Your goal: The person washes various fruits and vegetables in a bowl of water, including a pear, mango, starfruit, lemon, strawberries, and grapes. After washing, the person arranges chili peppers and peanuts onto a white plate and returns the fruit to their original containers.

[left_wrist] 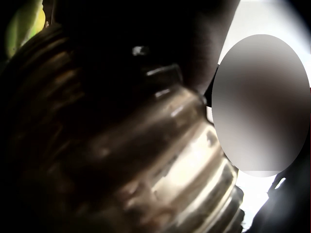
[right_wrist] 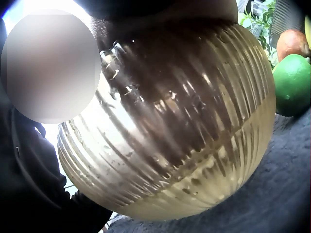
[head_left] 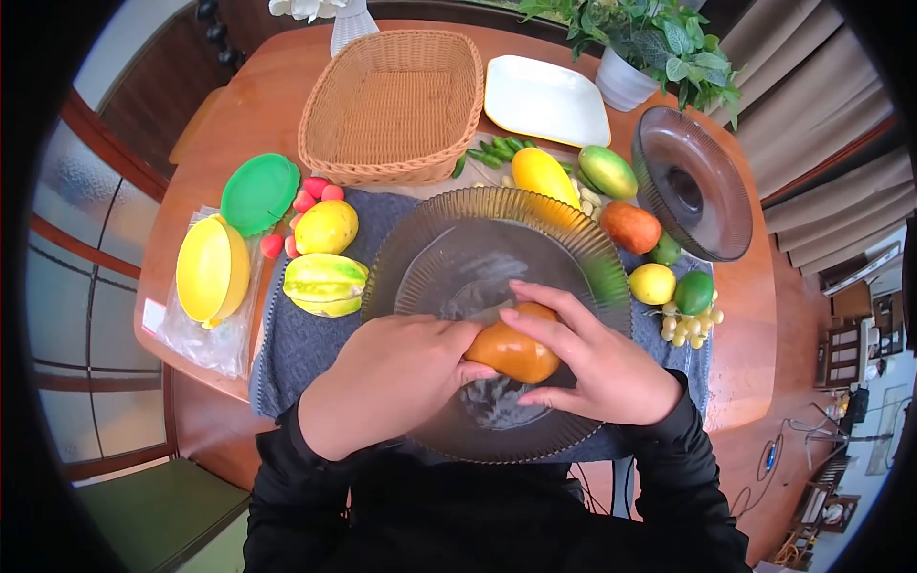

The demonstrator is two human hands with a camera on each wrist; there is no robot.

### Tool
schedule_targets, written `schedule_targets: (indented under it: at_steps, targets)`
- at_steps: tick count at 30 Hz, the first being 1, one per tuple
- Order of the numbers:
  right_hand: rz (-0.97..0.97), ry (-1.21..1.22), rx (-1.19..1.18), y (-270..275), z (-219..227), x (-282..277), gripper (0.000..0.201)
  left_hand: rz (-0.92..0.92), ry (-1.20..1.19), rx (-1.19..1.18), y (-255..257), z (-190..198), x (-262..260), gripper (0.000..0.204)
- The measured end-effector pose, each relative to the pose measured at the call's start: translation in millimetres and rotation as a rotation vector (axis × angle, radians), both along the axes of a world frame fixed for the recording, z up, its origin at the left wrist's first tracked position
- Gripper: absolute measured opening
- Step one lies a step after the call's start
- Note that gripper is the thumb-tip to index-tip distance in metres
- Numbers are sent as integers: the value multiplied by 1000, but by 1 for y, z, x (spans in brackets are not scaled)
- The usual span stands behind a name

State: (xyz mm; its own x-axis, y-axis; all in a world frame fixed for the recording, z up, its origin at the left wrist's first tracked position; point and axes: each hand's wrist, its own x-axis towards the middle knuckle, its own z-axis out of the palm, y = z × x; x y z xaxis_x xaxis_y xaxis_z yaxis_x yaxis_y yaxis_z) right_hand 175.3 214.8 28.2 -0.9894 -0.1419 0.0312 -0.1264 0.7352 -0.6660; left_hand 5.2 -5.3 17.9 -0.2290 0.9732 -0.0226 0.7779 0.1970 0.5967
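Observation:
Both hands hold a smooth, glossy orange-brown fruit [head_left: 514, 351] over a large ribbed glass bowl [head_left: 401, 258] with clear water in it. My left hand [head_left: 392, 368] grips the fruit's left side, its thumb along the lower edge and most of its fingers hidden. Curved around the right side are the fingers of my right hand [head_left: 597, 363], thumb below and fingers above. The right wrist view shows the bowl's ribbed wall [right_wrist: 194, 121] and a waterline through the glass. In the left wrist view the bowl [left_wrist: 184, 170] is dark and blurred.
A grey towel [head_left: 306, 358] lies under the bowl. At left are a star fruit [head_left: 325, 285], a yellow bowl [head_left: 212, 270] and a green plate [head_left: 260, 194]. Behind stand a wicker basket [head_left: 392, 105] and a white tray [head_left: 544, 95]. Several fruits and a glass dish [head_left: 693, 181] are at right.

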Motion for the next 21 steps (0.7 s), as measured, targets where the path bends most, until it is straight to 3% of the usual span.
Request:
schedule_targets:
  at_steps: [4, 6, 8, 16, 18, 21]
  targets:
    - [4, 42, 96, 1, -3, -1, 84, -12, 60, -97, 2, -2, -1, 42]
    - [-55, -57, 79, -1, 0, -1, 84, -7, 70, -106, 2, -3, -1, 46]
    - [-60, -59, 98, -2, -2, -2, 84, 29, 41, 23, 1, -3, 1, 52]
    - [-20, -87, 153, 0, -7, -3, 91, -12, 34, 26, 0, -1, -2, 58]
    - [-7, -188, 173, 0, -7, -3, 99, -31, 29, 30, 0, 0, -3, 59]
    - [20, -234, 223, 0, -2, -6, 86, -49, 11, 29, 0, -1, -5, 58]
